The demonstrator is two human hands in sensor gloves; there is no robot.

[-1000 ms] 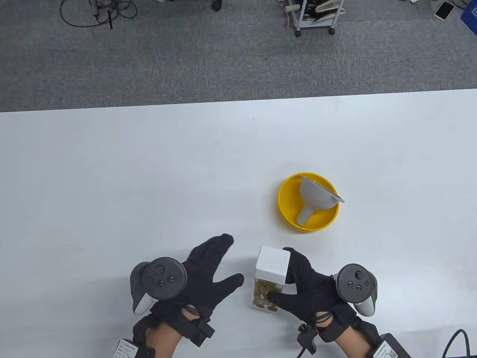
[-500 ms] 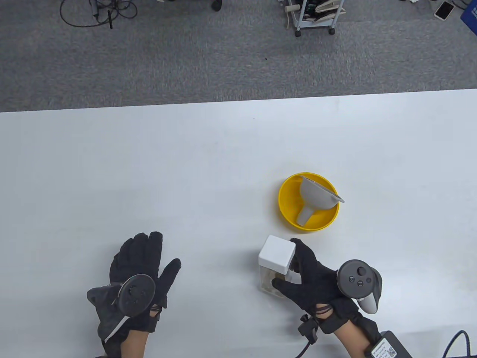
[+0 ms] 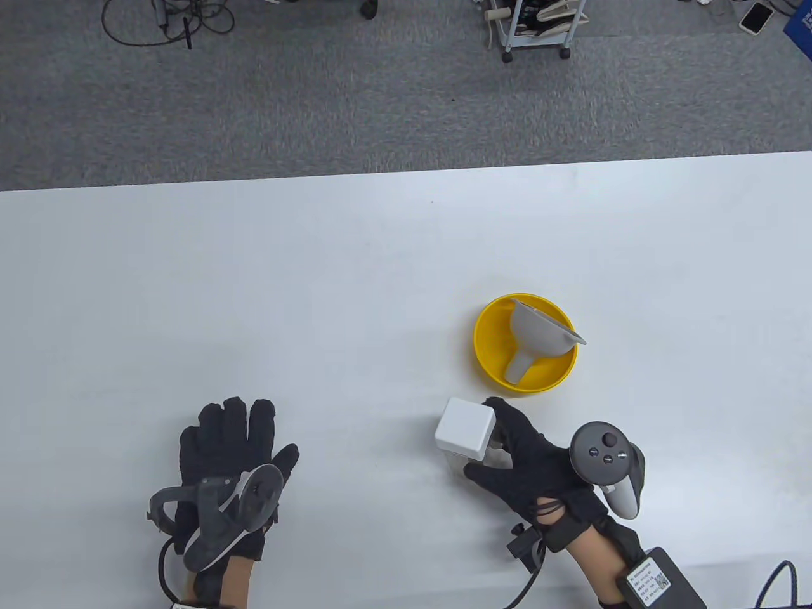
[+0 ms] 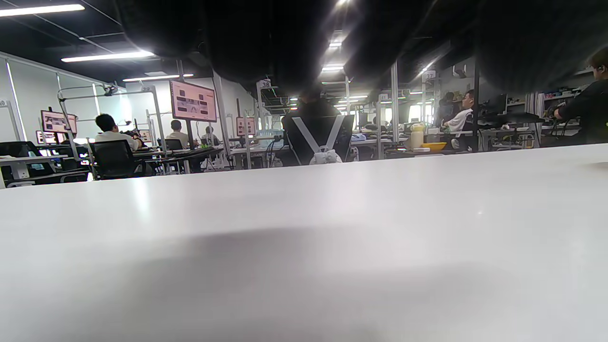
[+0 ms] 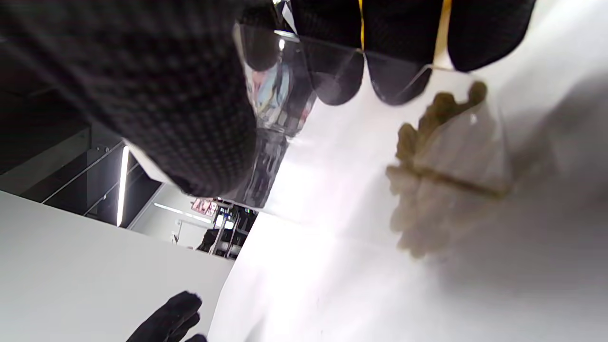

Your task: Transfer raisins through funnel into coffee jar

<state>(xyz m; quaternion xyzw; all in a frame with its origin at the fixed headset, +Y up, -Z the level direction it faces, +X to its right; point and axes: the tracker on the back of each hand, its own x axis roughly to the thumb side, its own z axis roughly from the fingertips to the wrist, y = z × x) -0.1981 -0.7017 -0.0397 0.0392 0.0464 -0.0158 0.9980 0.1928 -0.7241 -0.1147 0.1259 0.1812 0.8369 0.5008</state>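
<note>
A clear square jar with a white lid [image 3: 465, 429] stands near the table's front edge. My right hand [image 3: 520, 463] grips its clear body from the right. In the right wrist view the jar wall [image 5: 380, 142] is close up, with pale raisins [image 5: 427, 180] at its bottom and my fingertips [image 5: 332, 80] against the glass. A grey funnel [image 3: 539, 336] lies on its side in a yellow bowl [image 3: 485, 355] behind the jar. My left hand [image 3: 228, 444] rests flat on the table, far left of the jar, holding nothing. No coffee jar is in view.
The white table [image 3: 317, 285] ends at a far edge with grey carpet beyond. A cart [image 3: 533, 28] and cables [image 3: 165, 19] stand on the floor. A black box [image 3: 660, 580] and a cable lie at the front right.
My left hand has pulled away from the jar to the left and laid flat on the table. My right hand has tipped the jar from tilted to upright.
</note>
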